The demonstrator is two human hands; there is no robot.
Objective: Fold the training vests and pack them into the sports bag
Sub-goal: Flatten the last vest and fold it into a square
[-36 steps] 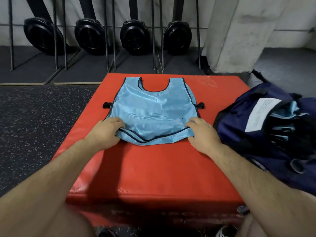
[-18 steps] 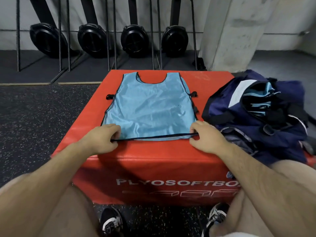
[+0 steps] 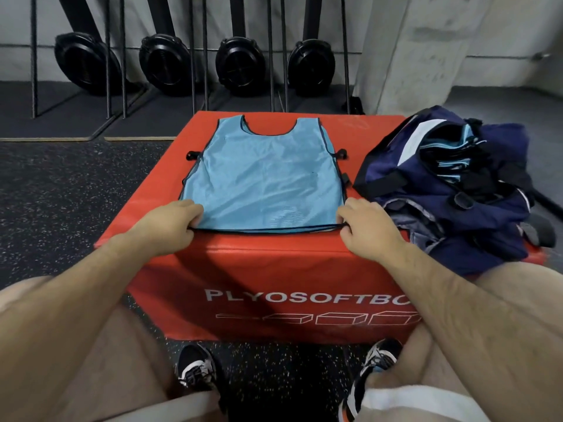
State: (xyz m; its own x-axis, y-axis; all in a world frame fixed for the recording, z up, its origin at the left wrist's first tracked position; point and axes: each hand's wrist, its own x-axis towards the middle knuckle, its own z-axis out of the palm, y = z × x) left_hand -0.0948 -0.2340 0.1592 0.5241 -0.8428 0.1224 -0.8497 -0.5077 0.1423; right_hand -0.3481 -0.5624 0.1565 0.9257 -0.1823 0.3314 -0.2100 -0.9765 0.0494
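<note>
A light blue training vest (image 3: 265, 175) with black trim lies flat on the red plyo box (image 3: 274, 263), neck hole at the far end. My left hand (image 3: 166, 225) pinches its bottom left corner. My right hand (image 3: 367, 228) pinches the bottom right corner, and the hem is stretched taut between them near the box's front edge. A navy sports bag (image 3: 441, 193) lies open on the box's right side, with several folded blue vests (image 3: 447, 150) inside it.
Black speckled rubber floor (image 3: 61, 193) surrounds the box. Behind it stand metal racks with black round machines (image 3: 240, 67), and a concrete pillar (image 3: 411, 50) at the back right. My knees and shoes (image 3: 195, 368) are just in front of the box.
The vest's hem was bunched a second ago; both hands have pulled it toward me and it now lies flat and stretched. My head has moved back, so the box front shows.
</note>
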